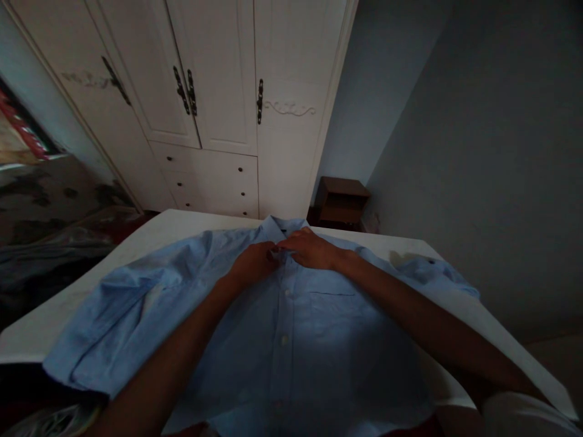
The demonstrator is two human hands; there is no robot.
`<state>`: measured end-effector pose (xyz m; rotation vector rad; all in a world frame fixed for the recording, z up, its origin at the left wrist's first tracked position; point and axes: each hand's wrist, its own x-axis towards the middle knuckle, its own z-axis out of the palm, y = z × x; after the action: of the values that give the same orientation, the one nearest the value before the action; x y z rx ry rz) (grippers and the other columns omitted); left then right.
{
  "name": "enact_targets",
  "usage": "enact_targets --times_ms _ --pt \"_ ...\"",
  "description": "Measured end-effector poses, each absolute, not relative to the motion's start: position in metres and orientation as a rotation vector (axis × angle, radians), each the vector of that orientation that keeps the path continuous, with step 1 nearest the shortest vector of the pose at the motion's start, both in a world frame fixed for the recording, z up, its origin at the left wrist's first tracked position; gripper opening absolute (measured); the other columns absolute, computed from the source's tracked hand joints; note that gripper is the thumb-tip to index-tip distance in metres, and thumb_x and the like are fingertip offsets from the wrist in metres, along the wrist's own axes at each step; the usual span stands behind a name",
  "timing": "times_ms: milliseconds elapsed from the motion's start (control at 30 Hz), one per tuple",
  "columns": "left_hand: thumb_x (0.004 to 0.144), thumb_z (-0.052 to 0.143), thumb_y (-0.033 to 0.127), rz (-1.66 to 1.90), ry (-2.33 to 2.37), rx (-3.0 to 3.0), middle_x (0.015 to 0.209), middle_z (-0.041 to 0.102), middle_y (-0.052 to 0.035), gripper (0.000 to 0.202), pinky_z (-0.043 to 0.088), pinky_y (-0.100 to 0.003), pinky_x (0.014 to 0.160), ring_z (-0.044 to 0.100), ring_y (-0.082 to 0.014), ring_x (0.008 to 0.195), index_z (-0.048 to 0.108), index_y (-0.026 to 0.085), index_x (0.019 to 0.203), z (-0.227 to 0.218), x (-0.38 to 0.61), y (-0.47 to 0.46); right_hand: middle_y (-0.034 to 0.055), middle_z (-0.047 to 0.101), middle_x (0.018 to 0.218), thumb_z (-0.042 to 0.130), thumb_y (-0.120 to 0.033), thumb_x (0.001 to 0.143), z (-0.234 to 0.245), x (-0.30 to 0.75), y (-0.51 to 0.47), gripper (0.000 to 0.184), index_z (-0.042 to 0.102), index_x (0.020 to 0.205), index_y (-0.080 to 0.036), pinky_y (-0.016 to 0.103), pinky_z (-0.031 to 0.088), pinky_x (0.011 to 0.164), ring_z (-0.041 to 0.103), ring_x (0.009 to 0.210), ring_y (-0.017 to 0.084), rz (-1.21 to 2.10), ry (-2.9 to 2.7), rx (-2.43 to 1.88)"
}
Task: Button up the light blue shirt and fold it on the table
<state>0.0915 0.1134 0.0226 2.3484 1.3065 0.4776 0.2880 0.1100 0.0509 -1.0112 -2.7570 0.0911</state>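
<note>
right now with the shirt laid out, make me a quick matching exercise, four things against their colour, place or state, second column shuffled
1. left hand and right hand
2. shirt
3. small cabinet
4. wardrobe

A. brown, standing beyond the table
B. pale, with dark handles
C. close together, just below the collar
D. light blue, spread out

Pairs: 1-C, 2-D, 3-A, 4-B

White panelled wardrobe (218,73): eleven o'clock, dark ornate handles (260,102)
Small brown open-fronted cabinet (345,186): two o'clock, near the wardrobe
Plain grey wall (483,145): one to three o'clock
</note>
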Motion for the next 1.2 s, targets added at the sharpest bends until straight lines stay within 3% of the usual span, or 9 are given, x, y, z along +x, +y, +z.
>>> enact_targets --times_ms 167,300,533,667,767,900,1200 --pt "0.081 0.061 0.041 0.395 1.125 2.494 0.089 0.071 -0.0058 0.027 0.044 -0.028 0.071 0.064 -0.021 0.081 0.072 0.021 0.095 0.013 0.087 0.125 0.0058 0.07 0.097 0.057 -0.006 0.081 0.042 0.297 0.109 0.03 0.063 0.108 -0.017 0.038 0.034 0.088 0.058 0.097 0.021 0.085 -2.788 -0.91" --pt "0.086 0.055 0.033 0.301 0.961 2.631 0.089 0.071 -0.0062 0.023 0.044 -0.03 0.074 0.064 -0.0207 0.083 0.075 0.023 0.091 0.016 0.089 0.128 0.0053 0.067 0.091 0.052 -0.013 0.089 0.031 0.305 0.111 0.018 0.065 0.101 -0.018 0.036 0.034 0.083 0.054 0.093 0.021 -0.132 -2.79 -0.786" --pt "0.091 0.045 0.025 0.341 0.934 2.747 0.093 0.069 -0.0076 0.028 0.047 -0.03 0.076 0.064 -0.0196 0.083 0.073 0.021 0.094 0.012 0.091 0.124 0.0083 0.063 0.084 0.044 -0.024 0.095 0.025 0.306 0.109 0.023 0.062 0.084 -0.015 0.035 0.037 0.079 0.052 0.087 0.021 -0.428 -2.692 -0.771" --pt "0.092 0.043 0.024 0.405 0.973 2.715 0.101 0.068 -0.0086 0.028 0.048 -0.032 0.081 0.064 -0.0212 0.091 0.069 0.018 0.1 0.006 0.09 0.121 0.0083 0.065 0.09 0.044 -0.02 0.095 0.02 0.305 0.107 0.019 0.061 0.101 -0.015 0.034 0.04 0.077 0.054 0.086 0.02 -0.393 -2.725 -0.753" --pt "0.092 0.045 0.023 0.483 0.986 2.639 0.1 0.068 -0.0079 0.025 0.047 -0.033 0.083 0.063 -0.0211 0.092 0.069 0.018 0.098 0.002 0.09 0.122 0.0053 0.066 0.086 0.044 -0.02 0.096 0.014 0.304 0.106 0.021 0.061 0.107 -0.018 0.032 0.04 0.071 0.054 0.078 0.018 -0.375 -2.757 -0.739" --pt "0.09 0.051 0.022 0.65 0.995 2.44 0.09 0.068 -0.0043 0.02 0.046 -0.029 0.08 0.062 -0.0182 0.086 0.07 0.019 0.09 -0.001 0.092 0.125 0.003 0.065 0.076 0.043 -0.022 0.098 0.005 0.306 0.105 0.027 0.066 0.085 -0.019 0.029 0.04 0.065 0.054 0.07 0.015 -0.467 -2.682 -0.766" --pt "0.085 0.06 0.023 0.861 0.884 2.154 0.081 0.069 -0.0017 0.015 0.046 -0.026 0.078 0.062 -0.0145 0.079 0.075 0.023 0.085 -0.002 0.093 0.126 0.0019 0.07 0.083 0.048 -0.02 0.096 0.0 0.302 0.098 0.022 0.067 0.085 -0.019 0.024 0.044 0.063 0.059 0.07 0.012 -0.637 -2.441 -0.721"
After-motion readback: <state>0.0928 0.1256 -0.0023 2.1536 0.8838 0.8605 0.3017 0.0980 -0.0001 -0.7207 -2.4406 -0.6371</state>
